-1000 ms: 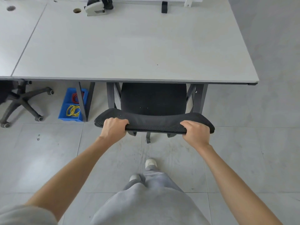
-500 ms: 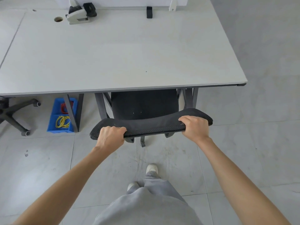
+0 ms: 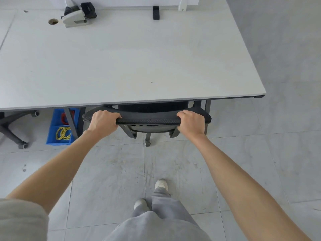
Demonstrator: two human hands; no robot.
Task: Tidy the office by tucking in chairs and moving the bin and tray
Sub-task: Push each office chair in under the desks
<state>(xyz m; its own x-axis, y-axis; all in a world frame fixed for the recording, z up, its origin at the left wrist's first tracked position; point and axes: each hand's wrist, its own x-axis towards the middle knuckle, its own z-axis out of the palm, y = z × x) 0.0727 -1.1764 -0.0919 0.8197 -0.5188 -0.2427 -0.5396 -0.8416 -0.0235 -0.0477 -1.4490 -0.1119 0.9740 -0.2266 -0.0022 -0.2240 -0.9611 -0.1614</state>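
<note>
We are gripping the black chair (image 3: 147, 120) top with our left hand (image 3: 102, 123) and right hand (image 3: 191, 124). Its seat is sitting under the white desk (image 3: 121, 66). We are seeing no words we can read, maybe too far.

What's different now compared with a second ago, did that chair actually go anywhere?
Yes. The chair has rolled forward under the desk; most of its seat is now hidden beneath the desk edge. The left hand and right hand keep their grip on the top of its backrest. The blue bin has stayed beside the desk leg.
</note>
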